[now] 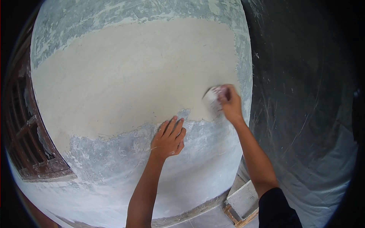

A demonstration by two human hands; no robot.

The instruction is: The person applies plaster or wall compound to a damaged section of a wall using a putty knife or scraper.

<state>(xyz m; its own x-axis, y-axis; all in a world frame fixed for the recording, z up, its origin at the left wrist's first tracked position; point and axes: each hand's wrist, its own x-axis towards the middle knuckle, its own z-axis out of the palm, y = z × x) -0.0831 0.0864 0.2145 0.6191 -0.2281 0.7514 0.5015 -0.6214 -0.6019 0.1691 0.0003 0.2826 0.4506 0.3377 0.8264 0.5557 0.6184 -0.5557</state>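
Note:
A wall [125, 79] fills the view, with a wide cream patch of fresh plaster over rough grey surface. My right hand [229, 102] grips a small pale sanding pad or sponge [213, 98] and presses it against the plaster near the patch's right edge; the pad is blurred. My left hand [169, 137] rests flat on the grey part of the wall just below the cream patch, fingers together and pointing up, holding nothing.
A brown wooden window frame with bars [26, 129] sits in the wall at the left. Dark plastic sheeting [308, 114] hangs on the right past the wall's corner. A white board with a wooden edge [243, 201] lies on the floor below.

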